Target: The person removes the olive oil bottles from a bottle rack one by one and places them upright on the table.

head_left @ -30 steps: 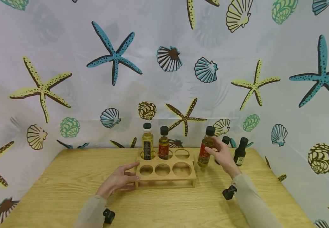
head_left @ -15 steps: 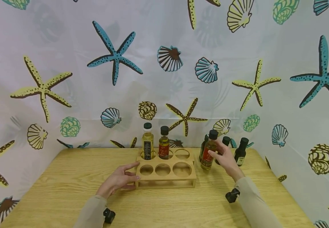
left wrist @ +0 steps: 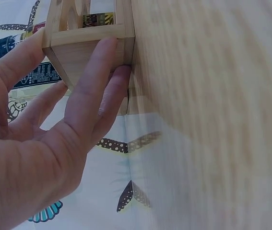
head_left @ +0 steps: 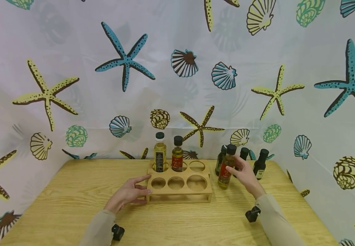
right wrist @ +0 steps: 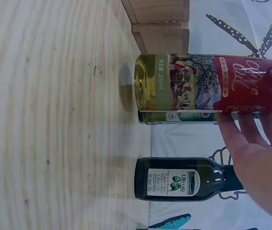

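Observation:
My right hand (head_left: 245, 174) grips an olive oil bottle (head_left: 225, 169) with a red label and black cap, thumb in front and fingers behind. In the right wrist view the bottle (right wrist: 188, 84) stands close over the tabletop, right of the rack. My left hand (head_left: 130, 192) rests on the left end of a two-tier wooden bottle rack (head_left: 181, 190); in the left wrist view its straight fingers (left wrist: 85, 96) touch the rack's end panel (left wrist: 85, 57). Two bottles sit in the rack's back row: a yellow oil bottle (head_left: 160, 152) and a red-labelled one (head_left: 177, 158).
Behind the held bottle stand dark bottles: one (head_left: 220, 160) just to its left, another (head_left: 244, 153) partly hidden by my right hand, and a third (head_left: 260, 164) farther right. A patterned curtain (head_left: 140, 112) borders the wooden table (head_left: 82, 191) at the back.
My right hand has moved the olive oil bottle slightly right and toward me, uncovering a dark bottle behind it. My left hand stays on the rack.

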The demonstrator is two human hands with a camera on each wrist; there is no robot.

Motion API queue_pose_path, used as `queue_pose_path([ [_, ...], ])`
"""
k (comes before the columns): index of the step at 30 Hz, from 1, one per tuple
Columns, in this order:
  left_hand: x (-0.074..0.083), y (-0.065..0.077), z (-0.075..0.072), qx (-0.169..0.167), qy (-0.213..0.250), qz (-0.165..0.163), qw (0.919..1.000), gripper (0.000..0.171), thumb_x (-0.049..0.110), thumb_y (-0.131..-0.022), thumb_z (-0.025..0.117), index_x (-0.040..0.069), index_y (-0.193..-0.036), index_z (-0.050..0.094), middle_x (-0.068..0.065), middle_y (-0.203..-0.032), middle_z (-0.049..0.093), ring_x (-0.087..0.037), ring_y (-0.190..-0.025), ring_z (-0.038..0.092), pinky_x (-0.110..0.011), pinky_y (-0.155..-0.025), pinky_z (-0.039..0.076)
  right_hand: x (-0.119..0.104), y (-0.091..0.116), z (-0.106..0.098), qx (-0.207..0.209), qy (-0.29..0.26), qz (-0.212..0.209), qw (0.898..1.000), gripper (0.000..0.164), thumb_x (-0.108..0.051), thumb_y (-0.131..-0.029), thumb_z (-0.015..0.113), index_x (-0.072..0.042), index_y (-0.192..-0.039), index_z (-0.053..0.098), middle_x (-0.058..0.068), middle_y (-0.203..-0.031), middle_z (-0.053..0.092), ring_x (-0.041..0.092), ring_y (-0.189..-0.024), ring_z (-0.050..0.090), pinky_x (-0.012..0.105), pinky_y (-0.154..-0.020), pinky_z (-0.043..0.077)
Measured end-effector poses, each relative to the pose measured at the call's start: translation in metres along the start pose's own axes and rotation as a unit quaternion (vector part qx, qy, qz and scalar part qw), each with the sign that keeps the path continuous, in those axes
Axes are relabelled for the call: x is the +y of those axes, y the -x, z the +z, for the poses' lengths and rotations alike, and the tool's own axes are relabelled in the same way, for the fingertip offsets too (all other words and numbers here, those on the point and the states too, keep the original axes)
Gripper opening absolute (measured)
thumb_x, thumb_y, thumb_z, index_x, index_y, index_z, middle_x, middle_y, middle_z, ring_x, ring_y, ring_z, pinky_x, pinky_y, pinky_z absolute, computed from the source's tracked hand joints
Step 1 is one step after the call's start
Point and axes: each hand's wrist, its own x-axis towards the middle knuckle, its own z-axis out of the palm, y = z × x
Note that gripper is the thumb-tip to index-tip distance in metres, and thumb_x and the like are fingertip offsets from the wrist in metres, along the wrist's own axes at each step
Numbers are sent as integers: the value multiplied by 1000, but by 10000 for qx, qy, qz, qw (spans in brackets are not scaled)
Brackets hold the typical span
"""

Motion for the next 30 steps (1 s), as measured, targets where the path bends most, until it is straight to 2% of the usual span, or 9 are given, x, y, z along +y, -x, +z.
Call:
queue_pose_path([
  [6, 0, -1, -1, -2, -50, -11, 10000, 73, 11, -90, 71, 15, -154, 35, -29, -132, 49, -24, -99, 65, -46, -81, 60, 4, 3, -1, -28, 23, -143, 9999, 65, -23, -97, 64, -6, -152, 34, 22, -153, 38, 39, -142, 34, 57, -113, 35],
  [13, 0, 0, 0, -2, 6, -29, 10000, 73, 9, -90, 71, 15, -153, 36, -28, -130, 50, -26, -99, 65, -46, -80, 60, 10, 5, -3, -91, 168, -109, 9998, 65, -22, -98, 62, -6, -153, 32, 22, -153, 38, 40, -141, 36, 58, -113, 34],
  [23, 3, 0, -1, 31, 48, -71, 10000, 73, 11, -89, 72, 15, -153, 37, -30, -134, 46, -27, -101, 65, -46, -81, 60, 12, 5, -7, -196, 21, 64, 9998, 65, -21, -99, 61, -7, -154, 30, 22, -154, 35, 40, -142, 34, 58, -112, 35],
  [30, 2, 0, 0, 11, 57, -84, 9999, 72, 9, -90, 71, 15, -153, 37, -31, -134, 47, -27, -100, 65, -48, -82, 59, 10, 8, -7, -269, -50, 44, 9996, 65, -22, -99, 60, -5, -154, 29, 23, -152, 39, 41, -140, 37, 58, -111, 38],
])
